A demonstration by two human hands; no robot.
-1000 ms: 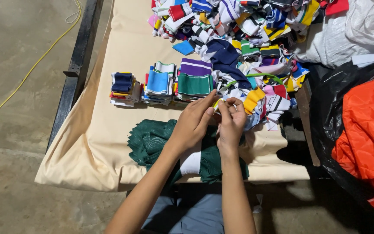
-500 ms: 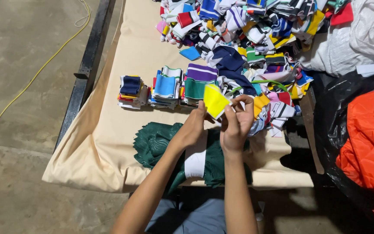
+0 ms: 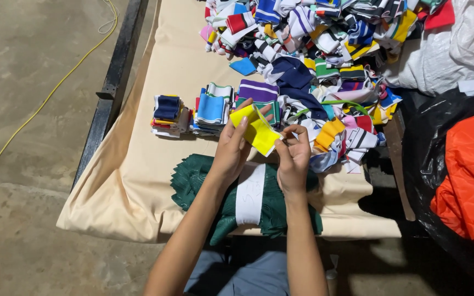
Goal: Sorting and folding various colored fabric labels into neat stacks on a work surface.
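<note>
The yellow cloth piece [image 3: 258, 130] is pinched in both grips, left hand [image 3: 231, 151] at its upper-left end, right hand [image 3: 293, 156] at its lower-right (long axis slanting), just above the green bundle [image 3: 248, 200].

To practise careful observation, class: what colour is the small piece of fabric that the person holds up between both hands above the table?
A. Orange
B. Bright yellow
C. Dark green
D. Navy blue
B. The left hand and right hand together hold a small bright yellow piece of fabric; the dark green bundle of fabric with a white band lies beneath them on the cream cloth-covered table.
</note>
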